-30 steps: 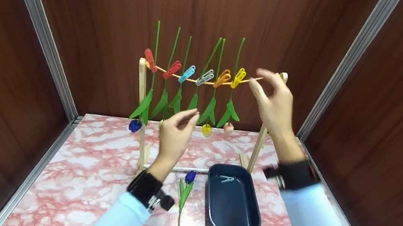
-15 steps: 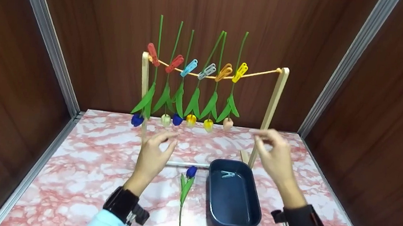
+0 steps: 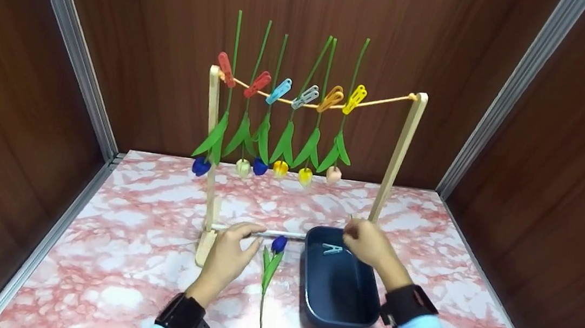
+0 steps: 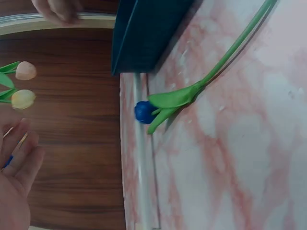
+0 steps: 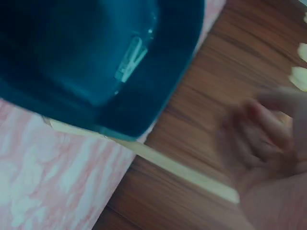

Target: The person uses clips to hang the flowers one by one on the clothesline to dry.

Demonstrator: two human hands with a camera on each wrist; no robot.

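A blue artificial tulip lies on the marbled table, its bloom toward the rack. My left hand hovers just left of that bloom, thumb and fingers apart and holding nothing. Over the far right rim of a dark blue bin is my right hand, its fingers loosely bent with nothing seen in them. One pale blue clothespin lies inside the bin. Several tulips hang bloom-down from the orange cord, pinned by clothespins, among them a yellow clothespin and a red clothespin.
The cord is tied between two wooden posts, a right post and a left post, joined low by a white bar. Brown wood-grain panels with metal corner strips enclose the table.
My right hand has come down from the cord's right end to above the bin. My left hand has dropped from in front of the hanging tulips to beside the lying blue tulip.
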